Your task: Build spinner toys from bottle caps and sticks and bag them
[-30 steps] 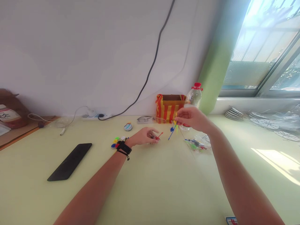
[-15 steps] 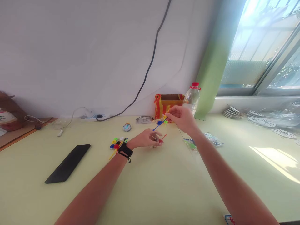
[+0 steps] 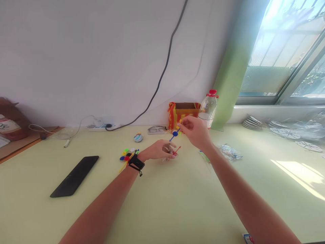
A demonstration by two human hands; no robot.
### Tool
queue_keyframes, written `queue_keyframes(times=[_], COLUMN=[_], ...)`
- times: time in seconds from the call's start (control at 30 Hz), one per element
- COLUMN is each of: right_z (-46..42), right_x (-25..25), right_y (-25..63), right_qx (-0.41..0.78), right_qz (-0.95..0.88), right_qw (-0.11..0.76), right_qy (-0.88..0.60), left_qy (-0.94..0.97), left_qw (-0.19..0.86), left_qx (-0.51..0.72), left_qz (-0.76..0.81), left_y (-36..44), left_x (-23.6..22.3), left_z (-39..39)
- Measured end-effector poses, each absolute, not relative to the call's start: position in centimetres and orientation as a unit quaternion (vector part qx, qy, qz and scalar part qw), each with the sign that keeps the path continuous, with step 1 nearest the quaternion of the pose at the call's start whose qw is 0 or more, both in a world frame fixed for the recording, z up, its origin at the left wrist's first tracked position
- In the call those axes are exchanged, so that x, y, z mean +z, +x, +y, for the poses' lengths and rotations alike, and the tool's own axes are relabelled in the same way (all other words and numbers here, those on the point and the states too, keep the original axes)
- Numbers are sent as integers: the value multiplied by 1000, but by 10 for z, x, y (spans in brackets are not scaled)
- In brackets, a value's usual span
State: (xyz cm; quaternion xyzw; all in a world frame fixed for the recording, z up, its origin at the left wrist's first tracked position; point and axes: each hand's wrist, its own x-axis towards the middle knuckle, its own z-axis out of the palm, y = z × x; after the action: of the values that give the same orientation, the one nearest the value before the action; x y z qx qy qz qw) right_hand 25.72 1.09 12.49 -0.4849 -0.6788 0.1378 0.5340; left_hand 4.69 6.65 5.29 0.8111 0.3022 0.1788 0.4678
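Between the thumb and fingertips of my right hand [image 3: 195, 131] is a thin blue plastic arrow [image 3: 172, 138], held aslant. A round blue disc [image 3: 175, 134] sits on or against its shaft. Lower and to the left, my left hand [image 3: 159, 150] rests low over the table, fingers curled round a small piece with a red plastic arrow [image 3: 178, 149] jutting out to the right. My fingers hide most of that piece. The blue arrow's lower tip hangs just above my left fingers; I cannot tell whether it touches. Loose coloured discs and sticks [image 3: 126, 157] lie beside my left wrist.
Behind my hands stand a red-and-yellow box [image 3: 172, 117] and a clear bottle [image 3: 209, 106]. Eyeglasses [image 3: 157, 129] and a small round tin [image 3: 138, 137] lie near the wall. A black phone-like slab [image 3: 74, 176] is at left, a clear plastic packet [image 3: 230, 152] at right.
My right hand has shifted slightly, and the blue arrow's lower tip has moved a little right, standing steeper. My left hand stays nearly in place.
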Motion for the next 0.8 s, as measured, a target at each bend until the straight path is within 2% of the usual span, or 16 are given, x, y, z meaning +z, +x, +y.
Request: queue_keyframes(times=[0.3, 0.63, 0.8], right_z=[-5, 9, 10], right_x=[133, 125, 125], right_y=[252, 260, 263], right_qx=[181, 217, 171], right_qz=[-752, -728, -739], right_qw=[451, 465, 445], right_qy=[-446, -455, -475], left_qy=[816, 820, 821], left_qw=[463, 479, 473], left_qx=[181, 175, 178], left_qz=[296, 260, 265], left_y=[46, 47, 48], left_x=[58, 59, 57], left_z=[64, 62, 63])
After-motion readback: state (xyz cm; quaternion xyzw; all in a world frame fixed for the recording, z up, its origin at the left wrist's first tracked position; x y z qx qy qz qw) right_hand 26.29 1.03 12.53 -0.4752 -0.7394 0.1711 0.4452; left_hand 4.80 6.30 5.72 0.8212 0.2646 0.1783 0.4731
